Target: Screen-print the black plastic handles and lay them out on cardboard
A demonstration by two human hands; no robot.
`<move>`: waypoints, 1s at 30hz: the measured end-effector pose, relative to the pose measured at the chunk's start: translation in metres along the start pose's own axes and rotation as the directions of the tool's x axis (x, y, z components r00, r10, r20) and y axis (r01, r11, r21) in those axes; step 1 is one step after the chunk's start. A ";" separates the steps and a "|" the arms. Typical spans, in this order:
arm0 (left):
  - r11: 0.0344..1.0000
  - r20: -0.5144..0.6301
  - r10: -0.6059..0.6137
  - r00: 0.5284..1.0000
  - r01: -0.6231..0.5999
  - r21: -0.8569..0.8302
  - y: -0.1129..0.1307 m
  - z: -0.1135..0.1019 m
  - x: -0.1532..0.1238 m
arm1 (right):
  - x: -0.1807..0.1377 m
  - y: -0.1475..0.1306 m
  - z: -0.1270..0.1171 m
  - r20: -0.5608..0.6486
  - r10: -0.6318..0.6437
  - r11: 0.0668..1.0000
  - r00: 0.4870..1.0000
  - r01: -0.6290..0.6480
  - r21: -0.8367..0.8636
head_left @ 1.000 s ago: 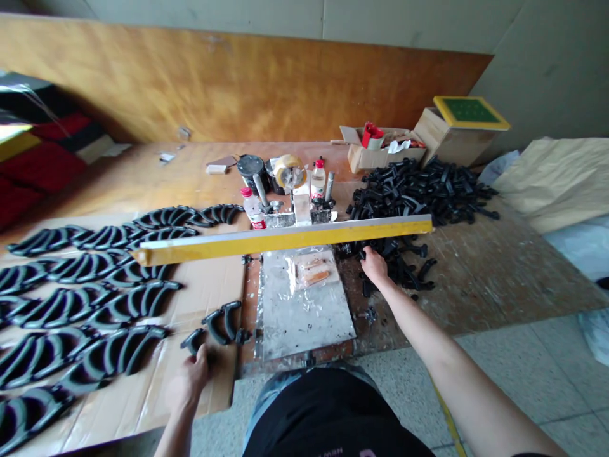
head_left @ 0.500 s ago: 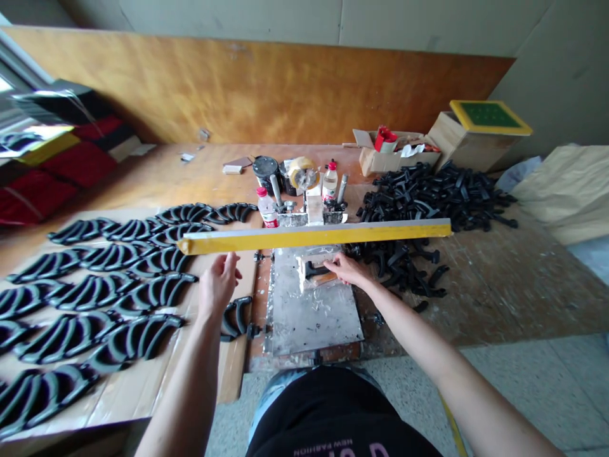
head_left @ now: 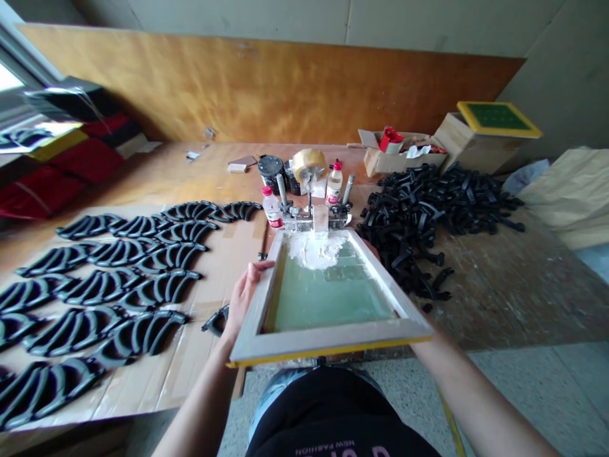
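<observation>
A screen-printing frame [head_left: 328, 337] with a yellow outer edge and green mesh lies lowered over the work plate, sloping toward me. White paste [head_left: 316, 251] is heaped on the far part of its mesh. My left hand [head_left: 243, 293] is at the frame's left side, fingers bent against the edge. Of my right arm, the forearm [head_left: 457, 362] shows beyond the frame's near right corner; the right hand is hidden by the frame, so its fingers cannot be made out. The black handle-like piece on the plate is also covered. One curved black handle [head_left: 217, 320] lies left of my left hand.
Rows of curved black handles [head_left: 137, 289] lie on cardboard at left. A pile of loose black handles [head_left: 419, 203] is at right. Behind the frame stand a clamp post [head_left: 321, 219], two red-capped bottles [head_left: 272, 208], a black tub [head_left: 271, 171] and a tape roll [head_left: 307, 164].
The screen frame has swung down from its raised, edge-on position, covering the plate and the black piece. My left hand has moved right to its side. My right hand has become hidden.
</observation>
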State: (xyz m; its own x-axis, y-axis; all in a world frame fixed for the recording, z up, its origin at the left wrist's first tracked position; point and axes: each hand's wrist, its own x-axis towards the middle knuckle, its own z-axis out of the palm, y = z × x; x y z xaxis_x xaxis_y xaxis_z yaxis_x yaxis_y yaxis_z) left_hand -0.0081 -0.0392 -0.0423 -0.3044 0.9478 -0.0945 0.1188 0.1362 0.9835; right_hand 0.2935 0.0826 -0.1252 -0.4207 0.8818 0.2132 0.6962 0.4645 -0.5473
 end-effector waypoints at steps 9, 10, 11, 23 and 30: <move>0.967 0.008 -0.237 0.971 0.235 0.097 -0.089 0.012 -0.014 | 0.067 -0.041 -0.004 -0.104 -0.116 0.971 0.988 0.091 -0.220; 0.965 -0.003 -0.242 0.970 0.241 0.108 -0.092 0.012 -0.013 | 0.070 -0.049 0.003 -0.014 -0.109 0.963 0.994 0.102 -0.251; 0.963 -0.008 -0.246 0.969 0.246 0.113 -0.094 0.012 -0.013 | 0.070 -0.056 0.009 0.061 -0.086 0.954 0.994 0.100 -0.283; 0.962 -0.008 -0.233 0.972 0.232 0.145 -0.100 0.011 -0.015 | 0.015 -0.058 -0.004 0.297 -0.452 0.851 0.841 0.506 -0.138; 0.954 0.023 -0.276 0.961 0.271 0.128 -0.084 0.009 -0.016 | -0.005 -0.054 0.017 0.183 -0.529 0.824 0.829 0.553 -0.122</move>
State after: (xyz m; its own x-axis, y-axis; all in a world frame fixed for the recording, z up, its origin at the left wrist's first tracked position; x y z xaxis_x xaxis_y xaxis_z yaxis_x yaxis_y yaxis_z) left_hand -0.0051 -0.0631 -0.1251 -0.3033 0.8799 -0.3657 0.1516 0.4235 0.8931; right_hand 0.2479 0.0519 -0.1105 -0.8233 0.4698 0.3185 0.4117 0.8806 -0.2347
